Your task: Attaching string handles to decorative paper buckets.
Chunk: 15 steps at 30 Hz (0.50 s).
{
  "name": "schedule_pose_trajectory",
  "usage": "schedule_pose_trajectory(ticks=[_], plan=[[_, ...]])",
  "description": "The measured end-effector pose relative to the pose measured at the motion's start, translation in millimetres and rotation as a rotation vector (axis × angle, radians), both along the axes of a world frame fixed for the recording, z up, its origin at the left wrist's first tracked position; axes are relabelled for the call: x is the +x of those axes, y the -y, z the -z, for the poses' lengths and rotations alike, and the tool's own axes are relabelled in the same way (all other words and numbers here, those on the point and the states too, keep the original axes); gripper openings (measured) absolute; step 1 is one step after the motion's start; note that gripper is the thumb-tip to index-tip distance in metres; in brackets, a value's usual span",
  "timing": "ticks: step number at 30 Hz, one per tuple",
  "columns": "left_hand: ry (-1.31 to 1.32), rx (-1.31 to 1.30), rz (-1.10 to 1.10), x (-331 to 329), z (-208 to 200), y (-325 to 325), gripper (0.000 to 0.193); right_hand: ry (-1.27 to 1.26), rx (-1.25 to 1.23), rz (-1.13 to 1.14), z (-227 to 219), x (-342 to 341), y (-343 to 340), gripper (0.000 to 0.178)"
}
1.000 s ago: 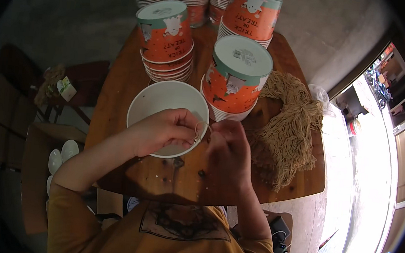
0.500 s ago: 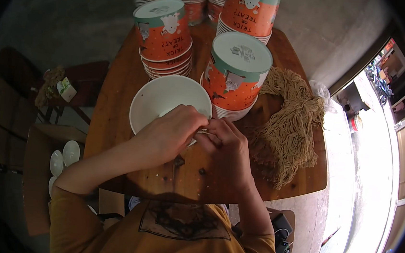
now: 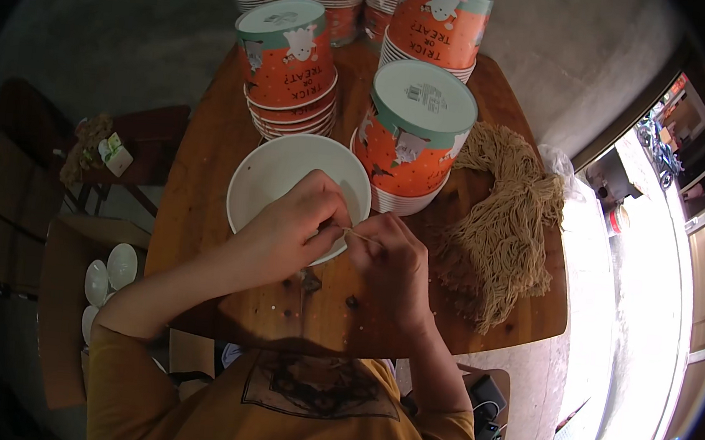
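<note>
by the white tub, left hand and right hand pinch a cord, likely to keep it taut.

The left hand and right hand pinch a thin tan cord at the right rim of an open, round, white-lined bucket. Upturned stacks of orange-and-green printed buckets stand beyond it on the brown wooden surface; a loose tan yarn bundle lies to the right.
</note>
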<state>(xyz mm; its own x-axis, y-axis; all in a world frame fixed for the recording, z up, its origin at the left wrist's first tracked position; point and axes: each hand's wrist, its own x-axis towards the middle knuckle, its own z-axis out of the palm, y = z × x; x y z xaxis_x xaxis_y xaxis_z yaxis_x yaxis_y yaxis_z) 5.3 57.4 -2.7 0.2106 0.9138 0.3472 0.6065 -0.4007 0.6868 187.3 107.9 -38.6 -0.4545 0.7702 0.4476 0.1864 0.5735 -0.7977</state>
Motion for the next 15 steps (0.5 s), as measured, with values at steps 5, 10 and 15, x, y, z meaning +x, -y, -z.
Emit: schedule_pose_trajectory(ticks=[5, 10, 15], plan=[[-0.013, 0.061, -0.022, 1.8, 2.7, 0.8, 0.016, -0.006, 0.019, 0.013, -1.1, -2.9, 2.8, 0.013], [-0.087, 0.110, -0.031, 5.6, -1.3, 2.7, 0.017, 0.005, 0.078, 0.065, -0.5, -4.8, 4.1, 0.014], [-0.243, 0.223, -0.094, 7.7, 5.1, 9.0, 0.019, 0.006, 0.163, 0.094, 6.9, -8.8, 7.0, 0.015]])
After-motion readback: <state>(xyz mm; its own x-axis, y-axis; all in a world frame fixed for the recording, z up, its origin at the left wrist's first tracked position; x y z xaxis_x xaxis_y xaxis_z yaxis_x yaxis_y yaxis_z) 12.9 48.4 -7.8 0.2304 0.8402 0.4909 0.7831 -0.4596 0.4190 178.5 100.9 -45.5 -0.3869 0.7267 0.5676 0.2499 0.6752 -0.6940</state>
